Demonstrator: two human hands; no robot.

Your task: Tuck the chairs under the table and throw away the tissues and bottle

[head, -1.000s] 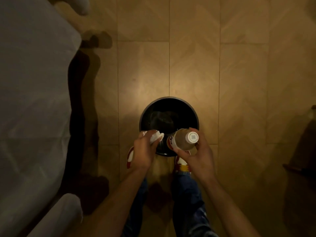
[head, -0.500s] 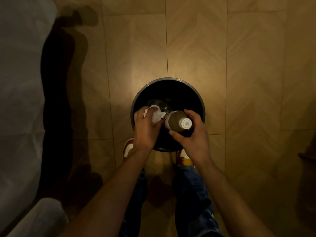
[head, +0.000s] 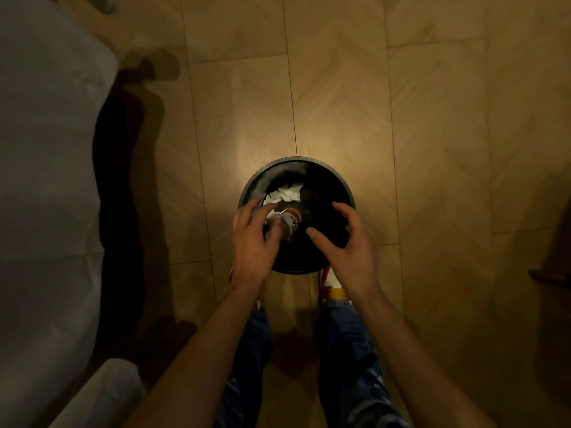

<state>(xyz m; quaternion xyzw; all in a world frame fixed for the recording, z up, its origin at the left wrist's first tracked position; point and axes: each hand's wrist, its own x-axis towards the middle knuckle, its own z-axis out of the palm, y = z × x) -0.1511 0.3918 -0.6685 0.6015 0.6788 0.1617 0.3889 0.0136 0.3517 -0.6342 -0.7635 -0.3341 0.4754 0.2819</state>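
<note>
Dim wood floor (head: 340,88), and the bin (head: 346,186) job looks pretty much done: tissues (head: 287,193) and bottle (head: 292,225) are seen inside it, left hand (head: 255,242) and right hand (head: 347,239) grip released, chairs can't be judged.

Both hands over a round black bin (head: 346,186) on the wood floor (head: 432,134). Left hand (head: 253,239) and right hand (head: 349,239) spread, fingers loose, nothing gripped. White tissues (head: 285,194) and a bottle (head: 289,225) inside the bin, bottle partly hidden by left fingers. White-covered table (head: 46,149) at left.
</note>
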